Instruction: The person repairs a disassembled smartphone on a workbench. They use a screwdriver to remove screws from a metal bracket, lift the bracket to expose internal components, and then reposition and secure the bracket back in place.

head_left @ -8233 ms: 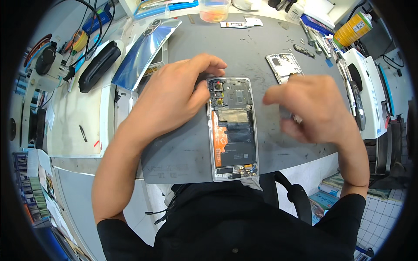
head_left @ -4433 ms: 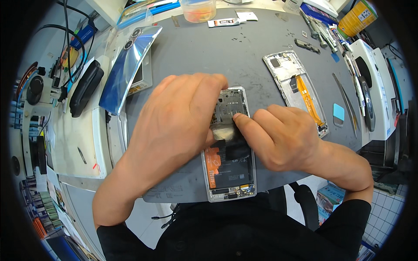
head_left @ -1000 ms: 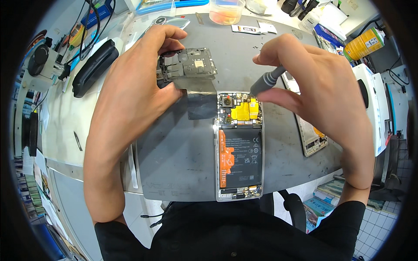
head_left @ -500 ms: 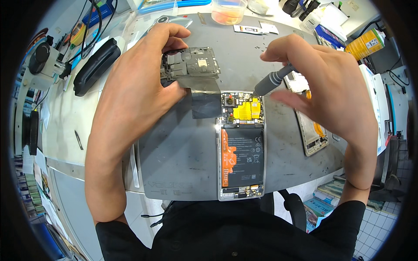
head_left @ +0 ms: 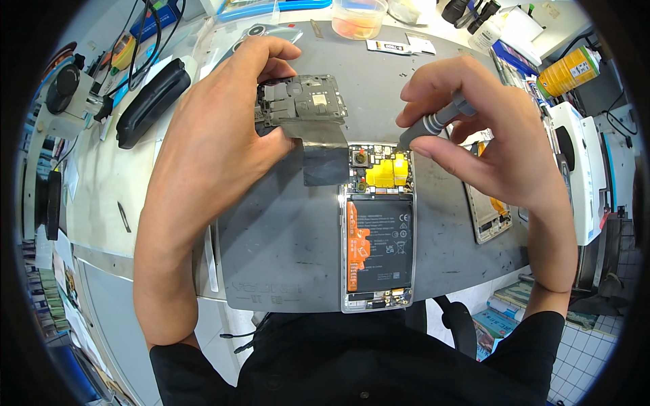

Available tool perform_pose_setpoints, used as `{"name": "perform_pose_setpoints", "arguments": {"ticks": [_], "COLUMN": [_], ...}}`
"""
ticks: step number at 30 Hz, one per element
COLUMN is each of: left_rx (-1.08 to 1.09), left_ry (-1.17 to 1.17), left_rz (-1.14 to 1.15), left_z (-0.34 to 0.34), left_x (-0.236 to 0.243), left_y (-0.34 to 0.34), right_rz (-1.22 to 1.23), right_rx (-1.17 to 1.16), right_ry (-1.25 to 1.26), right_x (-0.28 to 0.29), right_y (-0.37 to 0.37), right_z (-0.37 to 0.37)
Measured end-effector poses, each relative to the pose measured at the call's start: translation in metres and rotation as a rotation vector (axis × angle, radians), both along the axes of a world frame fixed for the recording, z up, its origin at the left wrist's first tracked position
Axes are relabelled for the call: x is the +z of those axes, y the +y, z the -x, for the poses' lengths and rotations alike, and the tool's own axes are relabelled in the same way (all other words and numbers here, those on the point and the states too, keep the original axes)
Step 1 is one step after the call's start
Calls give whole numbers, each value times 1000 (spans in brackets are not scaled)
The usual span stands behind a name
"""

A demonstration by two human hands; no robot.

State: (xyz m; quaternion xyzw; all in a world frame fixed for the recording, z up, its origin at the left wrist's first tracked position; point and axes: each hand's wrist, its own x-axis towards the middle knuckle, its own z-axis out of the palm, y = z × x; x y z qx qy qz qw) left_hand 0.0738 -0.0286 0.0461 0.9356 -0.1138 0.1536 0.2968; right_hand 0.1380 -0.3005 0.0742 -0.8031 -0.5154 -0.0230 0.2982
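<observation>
An opened smartphone (head_left: 380, 243) lies on the grey mat, its black battery, orange label and yellow-covered circuit board showing. My left hand (head_left: 227, 128) grips a dark phone inner cover (head_left: 308, 100) by its left edge, above and left of the board. From that cover a thin black sheet (head_left: 325, 162) hangs down to the phone's upper left edge. My right hand (head_left: 484, 128) is closed round a grey screwdriver (head_left: 426, 130). Its lower end points at the board's upper right corner; whether the tip touches there I cannot tell.
Under the phone spreads a grey work mat (head_left: 284, 237). A second phone frame (head_left: 489, 210) lies beneath my right hand. At the back stand a clear plastic tub (head_left: 359, 20) and a small white tube (head_left: 388, 47). A black case (head_left: 152, 105) and tweezers (head_left: 124, 216) lie left.
My right hand's fingers have closed in round the screwdriver, which has shifted slightly. The whole view has moved a little; my left hand keeps its hold on the inner cover.
</observation>
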Motion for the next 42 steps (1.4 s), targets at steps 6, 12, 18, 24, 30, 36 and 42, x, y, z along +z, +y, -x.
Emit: {"name": "perform_pose_setpoints", "arguments": {"ticks": [6,12,18,24,30,36,42], "left_rx": [8,18,3,13,16,1,3], "left_ry": [-5,-6,-10,-2,0,-8,-11], "left_rz": [-11,-14,-17,-32,-32,-19,-27], "left_z": [2,2,1,1,1,2,1], "left_x": [-1,-1,-2,-1,-1,-2,-2], "left_y": [2,1,1,1,1,1,1], "right_rz": [-38,-45,-16,-11,4,-37,-9], "right_rx": [26,18,32,22,16,16,40], "right_ry": [7,-1,-6,10,4,-3,11], "right_x": [-2,-2,-3,-4,-3,-4,-7], "right_y": [0,-4,-5,-4,-5,-4,-5], "right_z": [-2,-2,-3,-3,-3,-2,-6]}}
